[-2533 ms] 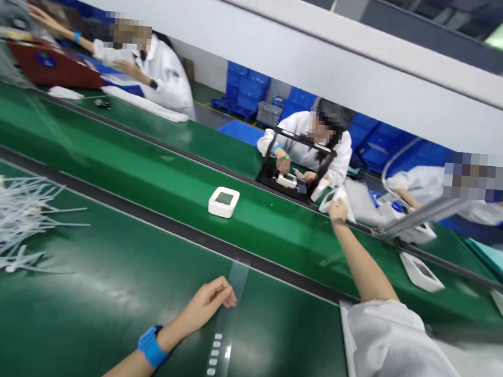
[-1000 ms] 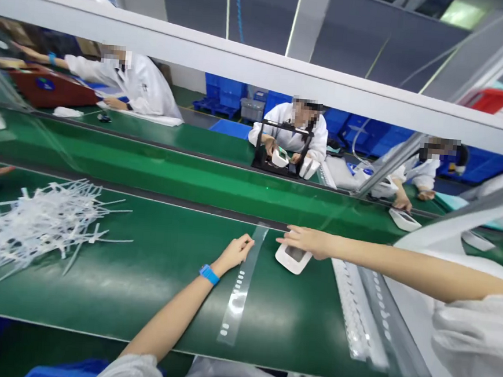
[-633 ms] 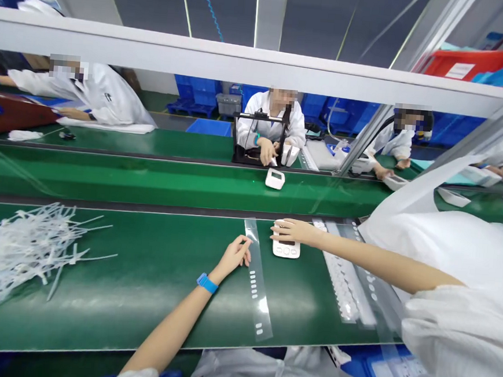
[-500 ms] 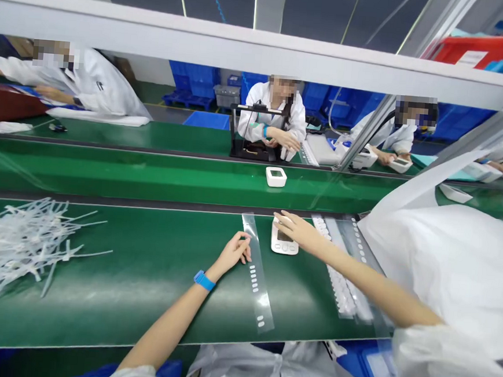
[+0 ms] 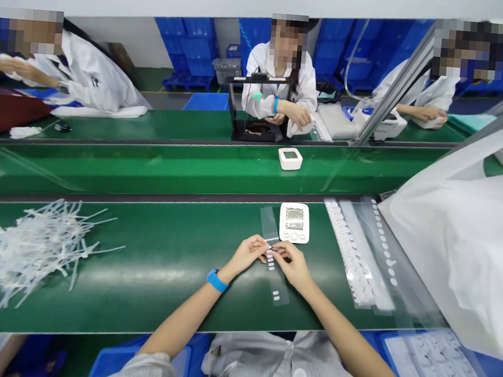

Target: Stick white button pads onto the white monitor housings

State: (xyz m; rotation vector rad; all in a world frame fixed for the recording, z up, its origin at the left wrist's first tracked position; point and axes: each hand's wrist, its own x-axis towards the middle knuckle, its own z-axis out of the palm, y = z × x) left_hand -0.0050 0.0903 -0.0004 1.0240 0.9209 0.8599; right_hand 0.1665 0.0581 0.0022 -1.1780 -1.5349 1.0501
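A clear strip [image 5: 279, 282] with small white oval stickers [image 5: 271, 262] lies on the green bench in front of me. My left hand [image 5: 250, 252] pinches the strip from the left, beside the row of ovals. From the right, my right hand [image 5: 292, 263] is closed at the same spot, fingertips almost meeting the left ones. Whatever sits between the right fingertips is too small to make out. Just beyond the right hand, a white blood pressure monitor [image 5: 294, 222] lies flat, screen up, its buttons toward me.
A heap of thin white tubing [image 5: 50, 248] lies to the left. More sticker sheets [image 5: 355, 255] lie to the right, beside a large white sheet [image 5: 464, 246]. Another white monitor [image 5: 290, 159] rests on the green belt [image 5: 169, 173] ahead. Co-workers in white coats sit across.
My right hand has left the monitor and come down to the strip. My left hand has closed on the strip beside it. The monitor's screen is now uncovered, and the view has tilted down.
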